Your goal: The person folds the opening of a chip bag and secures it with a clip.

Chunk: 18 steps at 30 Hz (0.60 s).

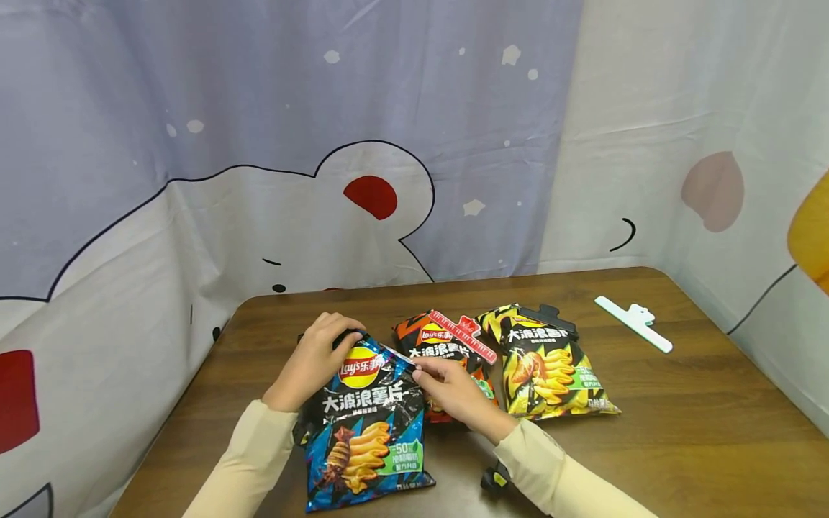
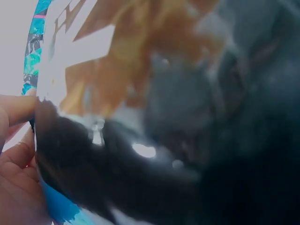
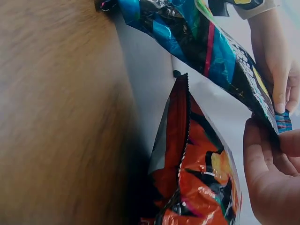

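Note:
A blue-and-black chip bag (image 1: 365,424) stands tilted at the front of the table, its printed face toward me. My left hand (image 1: 317,360) grips its top left corner, thumb at the front. At the top right corner, my right hand (image 1: 456,392) pinches the edge between thumb and fingers. In the right wrist view, the fingers of both hands meet the folded top edge of the blue bag (image 3: 225,61). The blue bag's glossy surface (image 2: 140,93) fills most of the left wrist view.
Behind the right hand lies a red chip bag (image 1: 440,352) with a red clip (image 1: 463,337) across its top. Right of it, a yellow chip bag (image 1: 550,367) bears a black clip (image 1: 549,320). A white clip (image 1: 635,324) lies loose at the table's (image 1: 699,417) right. A patterned curtain (image 1: 479,144) hangs behind.

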{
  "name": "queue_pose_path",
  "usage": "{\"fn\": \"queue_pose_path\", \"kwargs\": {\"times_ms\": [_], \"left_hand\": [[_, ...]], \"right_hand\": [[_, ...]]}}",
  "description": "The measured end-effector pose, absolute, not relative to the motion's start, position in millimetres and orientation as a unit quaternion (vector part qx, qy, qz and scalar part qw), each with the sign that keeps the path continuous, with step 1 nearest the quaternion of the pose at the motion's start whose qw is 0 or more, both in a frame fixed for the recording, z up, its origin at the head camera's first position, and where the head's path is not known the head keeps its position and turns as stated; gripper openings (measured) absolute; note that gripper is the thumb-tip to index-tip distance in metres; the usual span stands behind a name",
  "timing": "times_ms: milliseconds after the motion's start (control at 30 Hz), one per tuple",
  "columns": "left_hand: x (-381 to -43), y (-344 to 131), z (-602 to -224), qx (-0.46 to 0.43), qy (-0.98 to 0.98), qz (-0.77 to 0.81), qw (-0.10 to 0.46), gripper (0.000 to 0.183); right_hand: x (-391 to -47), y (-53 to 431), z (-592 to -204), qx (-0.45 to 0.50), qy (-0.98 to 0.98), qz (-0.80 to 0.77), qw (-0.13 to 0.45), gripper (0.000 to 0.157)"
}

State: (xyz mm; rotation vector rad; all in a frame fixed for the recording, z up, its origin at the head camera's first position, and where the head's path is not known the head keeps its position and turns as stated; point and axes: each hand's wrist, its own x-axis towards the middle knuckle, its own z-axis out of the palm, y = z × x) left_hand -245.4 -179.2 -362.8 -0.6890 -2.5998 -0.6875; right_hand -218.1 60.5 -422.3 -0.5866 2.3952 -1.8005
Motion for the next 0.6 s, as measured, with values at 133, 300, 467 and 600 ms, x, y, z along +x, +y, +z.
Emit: {"fn": "queue_pose_path", "kwargs": {"times_ms": [133, 300, 467, 600], "left_hand": [[-245.2, -175.3, -362.6, -0.246, -0.92, -0.246, 0.181, 0.016], [-244.6, -171.6, -362.3, -0.254, -0.918, -0.247, 0.177, 0.016], [-241.7, -167.9, -362.9, -0.267, -0.913, -0.247, 0.183, 0.016], [-239.8, -163.5, -363.5, -0.277, -0.909, -0.252, 0.185, 0.015]], "right_hand": [[-218.3, 64.9, -424.7, -0.201, 0.783, -0.587, 0.038, 0.032], [-218.6, 71.4, -426.9, -0.216, 0.777, -0.591, 0.034, 0.034], [-217.9, 79.4, -427.0, -0.225, 0.78, -0.583, 0.032, 0.034], [-217.0, 85.7, -425.7, -0.229, 0.783, -0.577, 0.032, 0.033]]}}
